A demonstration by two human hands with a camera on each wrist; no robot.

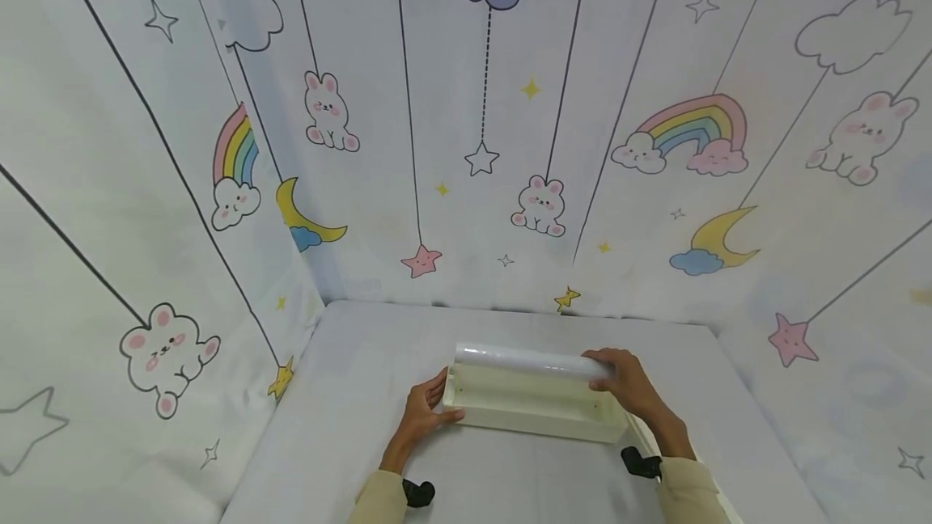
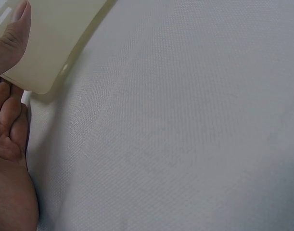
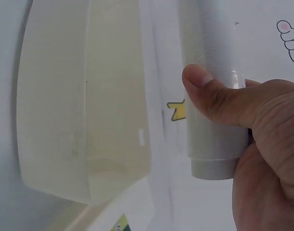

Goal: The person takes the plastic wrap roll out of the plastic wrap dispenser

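Note:
A cream plastic box [image 1: 539, 422], long and open-topped, stands on the table with its hollow inside showing in the head view. My left hand [image 1: 421, 416] grips its left end, thumb on the near side and fingers at the end wall. Above the far edge of this box is a long roll of clear film [image 1: 520, 361]. My right hand [image 1: 632, 385] holds the roll by its right end. In the right wrist view the thumb [image 3: 204, 89] lies across the roll, whose core end [image 3: 211, 169] sticks out below, apart from the box.
Another long cream piece [image 1: 642, 437] lies to the right, partly hidden under my right arm; a coloured label [image 3: 121, 223] shows beside it in the right wrist view. White cloth [image 1: 349, 370] covers the table, and a printed curtain [image 1: 466, 225] hangs behind.

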